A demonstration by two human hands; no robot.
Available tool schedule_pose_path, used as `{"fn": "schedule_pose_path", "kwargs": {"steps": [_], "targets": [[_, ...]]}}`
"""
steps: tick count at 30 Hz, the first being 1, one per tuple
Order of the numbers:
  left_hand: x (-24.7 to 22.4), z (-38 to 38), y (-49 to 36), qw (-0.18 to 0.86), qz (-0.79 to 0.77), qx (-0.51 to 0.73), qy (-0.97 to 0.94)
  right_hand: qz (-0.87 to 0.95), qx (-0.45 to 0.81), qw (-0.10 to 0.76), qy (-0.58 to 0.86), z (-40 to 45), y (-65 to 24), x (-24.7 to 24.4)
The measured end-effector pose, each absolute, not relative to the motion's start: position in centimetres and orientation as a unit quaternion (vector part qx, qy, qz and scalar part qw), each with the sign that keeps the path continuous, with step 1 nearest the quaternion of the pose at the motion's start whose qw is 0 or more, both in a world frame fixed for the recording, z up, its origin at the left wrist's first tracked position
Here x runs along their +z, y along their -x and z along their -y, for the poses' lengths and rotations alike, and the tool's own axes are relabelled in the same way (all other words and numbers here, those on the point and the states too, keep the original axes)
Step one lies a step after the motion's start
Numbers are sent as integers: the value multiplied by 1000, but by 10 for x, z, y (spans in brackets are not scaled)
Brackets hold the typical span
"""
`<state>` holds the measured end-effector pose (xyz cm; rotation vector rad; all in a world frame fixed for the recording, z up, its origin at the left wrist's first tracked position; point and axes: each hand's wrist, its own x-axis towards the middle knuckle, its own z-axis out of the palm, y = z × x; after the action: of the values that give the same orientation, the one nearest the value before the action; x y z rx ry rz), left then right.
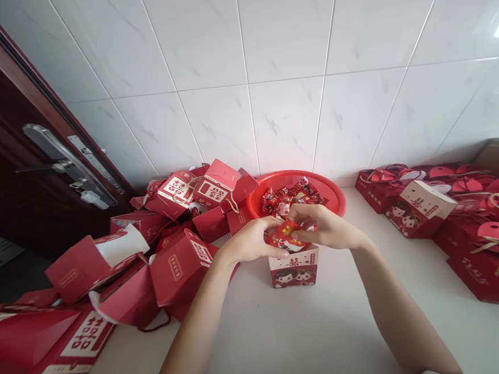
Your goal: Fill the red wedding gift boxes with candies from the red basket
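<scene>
- Left hand [251, 241] and right hand [327, 227]: both closed, gripping a small red candy packet [285, 236].
- Packet just above the mouth of a red gift box [294, 273], upright on the white counter [243, 347].
- Far: red plastic basket [270, 188] holding wrapped candies [288, 201].
- Left: heaped red boxes [178, 266].
- Right: rows of red boxes [417, 209].

Two bare arms reach up from the bottom of the frame and angle inward: the left forearm [194, 322] from lower left, the right forearm [406, 313] from lower right. Just below the frame's centre, the left hand [251, 241] and right hand [324, 227] meet, palms turned down and inward, with the fingers [273, 223] curled and pinching from both sides.
</scene>
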<state>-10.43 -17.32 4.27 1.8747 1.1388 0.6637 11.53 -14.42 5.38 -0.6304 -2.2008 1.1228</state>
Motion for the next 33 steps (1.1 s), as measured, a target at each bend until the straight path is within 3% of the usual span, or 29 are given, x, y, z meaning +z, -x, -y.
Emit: {"fn": "schedule_pose_path", "kwargs": {"steps": [19, 28, 33], "targets": [[38, 172, 103, 422, -432, 261, -753, 905, 317, 170, 228, 151, -115, 53], [38, 170, 105, 403, -417, 251, -775, 898, 313, 203, 232, 150, -125, 61], [41, 173, 106, 347, -400, 235, -815, 863, 278, 310, 286, 150, -141, 70]]}}
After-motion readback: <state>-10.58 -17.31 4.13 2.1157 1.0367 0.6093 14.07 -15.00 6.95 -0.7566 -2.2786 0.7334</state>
